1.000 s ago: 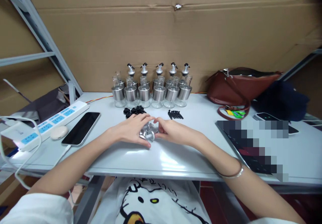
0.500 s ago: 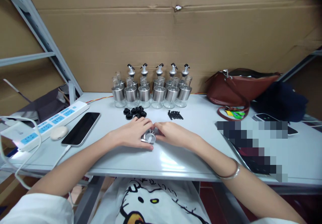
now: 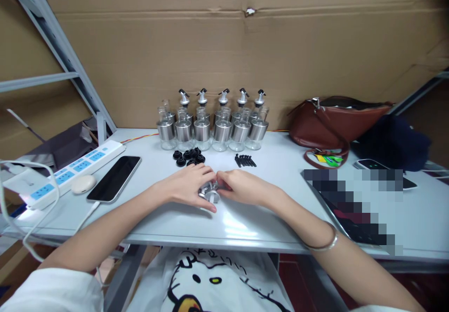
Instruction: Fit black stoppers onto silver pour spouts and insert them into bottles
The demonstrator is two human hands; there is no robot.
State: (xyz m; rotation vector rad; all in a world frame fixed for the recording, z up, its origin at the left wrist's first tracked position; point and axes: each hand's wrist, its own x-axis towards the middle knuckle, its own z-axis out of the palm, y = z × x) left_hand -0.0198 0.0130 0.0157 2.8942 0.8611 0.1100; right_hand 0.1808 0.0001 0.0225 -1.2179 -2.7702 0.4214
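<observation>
Several silver pieces [image 3: 211, 196] are gathered in a small pile on the white table [image 3: 196, 230], between the two hands and partly covered by them. The pile is cupped from its left side by the left hand [image 3: 189, 184], whose fingers are arched loosely over the top and whose thumb is held apart, unclenched. The right hand [image 3: 242, 185] is set close against the other side with its fingers curled; whether a piece is pinched there cannot be told, as the fingertips are hidden. A bracelet [image 3: 331, 244] is worn on the right forearm.

Just beyond the left hand, black stoppers [image 3: 187, 154] are heaped, and to their right small black sticks [image 3: 244, 160] are laid side by side. Farther back, bottles [image 3: 202, 127] are stood upright in two rows. The six in front are left open at the neck, while five behind are topped with pourers [image 3: 223, 97]. A phone [image 3: 114, 178] and a power strip [image 3: 73, 169] are placed at the left, and a brown bag [image 3: 329, 122] is set down at the right.
</observation>
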